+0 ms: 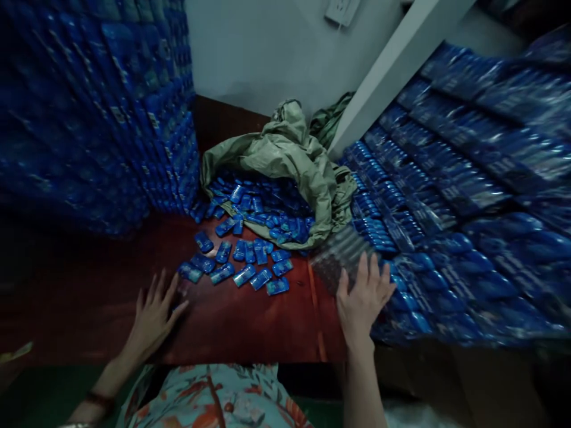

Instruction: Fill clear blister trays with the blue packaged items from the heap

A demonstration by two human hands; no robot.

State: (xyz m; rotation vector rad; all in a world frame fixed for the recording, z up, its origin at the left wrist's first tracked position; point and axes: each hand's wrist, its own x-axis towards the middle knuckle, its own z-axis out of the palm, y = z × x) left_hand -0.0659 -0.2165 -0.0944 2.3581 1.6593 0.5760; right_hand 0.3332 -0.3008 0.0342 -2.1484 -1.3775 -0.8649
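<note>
Several small blue packets (244, 274) lie loose on the dark red table (250, 327). Behind them a green cloth sack (289, 154) lies with its mouth towards me, full of more blue packets (285, 202). My left hand (156, 315), fingers spread, is over the table left of the loose packets, holding nothing visible. On the right, my right hand (363, 291) has its fingers apart at the near edge of a clear ridged plastic piece (341, 255). Whether it touches that piece is hard to tell.
Tall stacks of blue packs (147, 107) rise at the left. Rows of wrapped blue packs (446, 196) fill the right side. A white post (392, 77) slants down behind the sack, and a wall socket (342, 10) is on the wall.
</note>
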